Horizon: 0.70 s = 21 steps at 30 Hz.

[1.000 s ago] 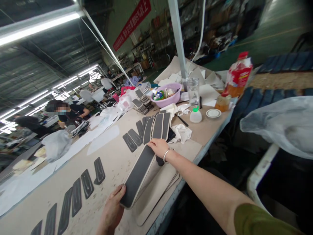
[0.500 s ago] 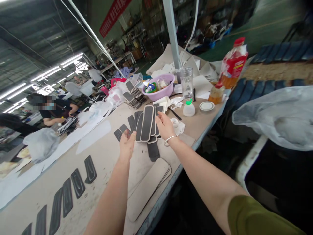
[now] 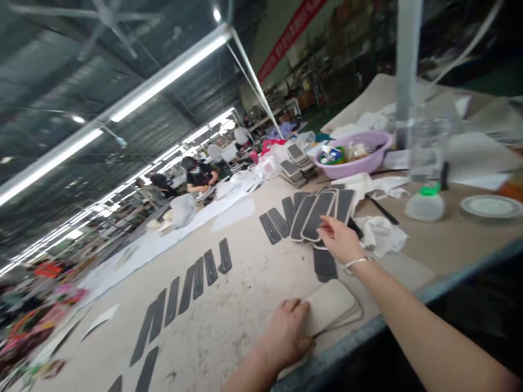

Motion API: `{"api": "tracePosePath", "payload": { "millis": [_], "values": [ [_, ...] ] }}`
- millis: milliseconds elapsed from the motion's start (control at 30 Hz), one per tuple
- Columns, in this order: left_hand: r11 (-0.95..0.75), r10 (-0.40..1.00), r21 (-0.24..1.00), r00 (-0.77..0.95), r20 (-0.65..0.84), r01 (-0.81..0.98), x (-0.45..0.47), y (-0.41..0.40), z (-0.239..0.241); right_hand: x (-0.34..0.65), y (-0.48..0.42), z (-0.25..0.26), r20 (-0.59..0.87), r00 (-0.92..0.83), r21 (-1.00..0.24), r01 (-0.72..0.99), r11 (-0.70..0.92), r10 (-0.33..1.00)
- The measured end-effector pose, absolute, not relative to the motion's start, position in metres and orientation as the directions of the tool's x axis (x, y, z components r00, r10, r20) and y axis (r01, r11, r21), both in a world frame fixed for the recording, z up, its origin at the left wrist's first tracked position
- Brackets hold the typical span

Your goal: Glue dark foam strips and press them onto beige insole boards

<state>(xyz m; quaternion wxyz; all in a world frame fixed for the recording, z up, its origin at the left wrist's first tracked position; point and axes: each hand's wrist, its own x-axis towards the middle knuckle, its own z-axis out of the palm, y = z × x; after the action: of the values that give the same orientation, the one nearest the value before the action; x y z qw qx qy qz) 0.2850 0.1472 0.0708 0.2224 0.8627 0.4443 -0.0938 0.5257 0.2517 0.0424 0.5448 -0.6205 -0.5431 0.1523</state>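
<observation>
Fingertips of the right hand [image 3: 341, 242] rest on the fanned dark insole pieces [image 3: 316, 215] at frame centre-right, fingers loosely apart, arm stretched from the lower right. The left hand [image 3: 286, 335] (lower centre) lies palm-down, fingers together, pressing the pale stacked pieces [image 3: 333, 302] near the table edge [image 3: 457, 272].

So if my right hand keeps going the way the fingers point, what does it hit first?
Probably the fanned row of dark oval pads: your right hand points up and left, fingertips already at the nearest pad's lower end. Whether they touch it is unclear, since the picture is blurred.
</observation>
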Motion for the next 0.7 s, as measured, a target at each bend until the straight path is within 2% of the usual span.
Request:
{"api": "tracePosePath", "payload": {
  "millis": [233, 400, 533, 633, 700],
  "values": [
    [-0.428, 0.786, 0.414, 0.557, -0.268, 0.804, 0.264, 0.151, 0.083, 0.51, 0.255, 0.031, 0.401, 0.251, -0.774, 0.607, 0.18, 0.881],
    [-0.438, 0.851, 0.339, 0.506, -0.141, 0.832, 0.223, 0.182, 0.098, 0.5, 0.257, 0.029, 0.403, 0.196, -0.762, 0.613, 0.209, 0.894],
    [-0.459, 0.851, 0.264, 0.505, -0.144, 0.848, 0.198, 0.211, 0.087, 0.481, 0.251, 0.027, 0.342, -0.041, -0.702, 0.653, 0.284, 0.939],
    [-0.506, 0.805, 0.276, 0.563, -0.189, 0.817, 0.192, 0.219, 0.068, 0.46, 0.239, 0.023, 0.235, -0.291, -0.633, 0.678, 0.373, 0.927],
    [-0.465, 0.842, 0.271, 0.515, -0.159, 0.843, 0.187, 0.222, 0.058, 0.449, 0.231, 0.02, 0.145, -0.415, -0.589, 0.693, 0.415, 0.898]
  ]
}}
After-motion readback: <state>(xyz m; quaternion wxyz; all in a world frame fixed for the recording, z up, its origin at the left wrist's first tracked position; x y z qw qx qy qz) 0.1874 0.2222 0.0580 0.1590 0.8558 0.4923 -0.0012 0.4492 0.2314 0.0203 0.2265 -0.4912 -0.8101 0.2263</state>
